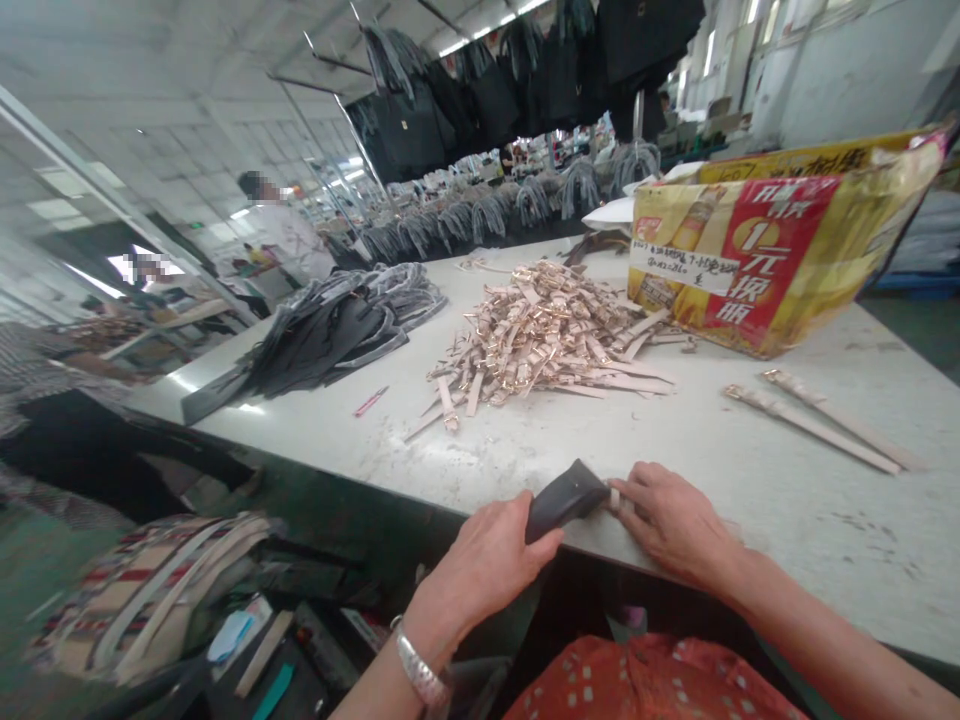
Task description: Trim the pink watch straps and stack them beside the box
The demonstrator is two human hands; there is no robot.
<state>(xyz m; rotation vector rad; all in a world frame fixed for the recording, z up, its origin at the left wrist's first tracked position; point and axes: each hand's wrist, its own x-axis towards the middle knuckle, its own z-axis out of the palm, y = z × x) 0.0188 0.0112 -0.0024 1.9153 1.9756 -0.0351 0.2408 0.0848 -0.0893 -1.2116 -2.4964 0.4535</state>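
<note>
My left hand (pixel 480 560), with a silver bracelet at the wrist, is closed around a flat, dark leather-like piece (pixel 568 500) at the table's near edge. Beside its right end, my right hand (pixel 671 515) is closed with the fingertips on a small beige strap piece (pixel 615 496), mostly hidden by the fingers. Just beyond both hands lies a big heap of beige straps with gold buckles (pixel 540 335). Two more buckled straps (pixel 817 425) lie apart on the right side of the table.
A yellow and red cardboard box (pixel 750 255) stands at the back right of the white table (pixel 375 440). Black pieces with grey handles (pixel 330 330) are stacked at the left, near a pink pen (pixel 371 402). Black bags (pixel 480 95) hang behind. People are at left.
</note>
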